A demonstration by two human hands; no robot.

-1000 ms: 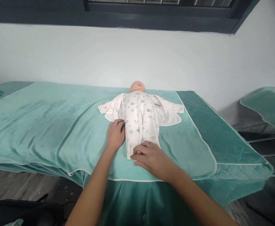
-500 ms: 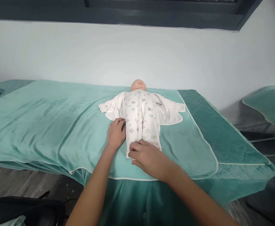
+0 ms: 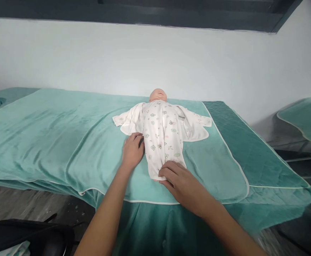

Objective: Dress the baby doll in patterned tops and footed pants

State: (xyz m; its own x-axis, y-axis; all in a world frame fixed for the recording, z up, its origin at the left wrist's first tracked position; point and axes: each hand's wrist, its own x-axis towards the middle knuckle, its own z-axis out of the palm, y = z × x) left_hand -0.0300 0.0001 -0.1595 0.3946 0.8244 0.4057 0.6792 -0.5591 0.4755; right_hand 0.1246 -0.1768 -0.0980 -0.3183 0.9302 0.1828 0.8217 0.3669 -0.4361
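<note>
A baby doll (image 3: 157, 95) lies on its back, head at the wall side, in a white printed baby gown (image 3: 162, 135). The gown's sleeves spread out to both sides, and its long front covers the doll's body and legs. At the gown's left edge, below the sleeve, my left hand (image 3: 133, 151) rests with loosely bent fingers, the thumb apart from them. My right hand (image 3: 183, 183) pinches the gown's lower hem near its right corner. A bit of the doll's skin shows under the hem; the legs are otherwise hidden.
A light green blanket (image 3: 51, 135) with white edging covers the bed, over a darker quilted cover (image 3: 256, 145) at the right. Behind stands a white wall (image 3: 155, 60). A black bag or chair (image 3: 38, 233) is at lower left, another green-covered surface (image 3: 304, 117) at far right.
My right hand has moved a little to the right, and the gown's lower end has shifted right with it. My left hand stays at the gown's left edge.
</note>
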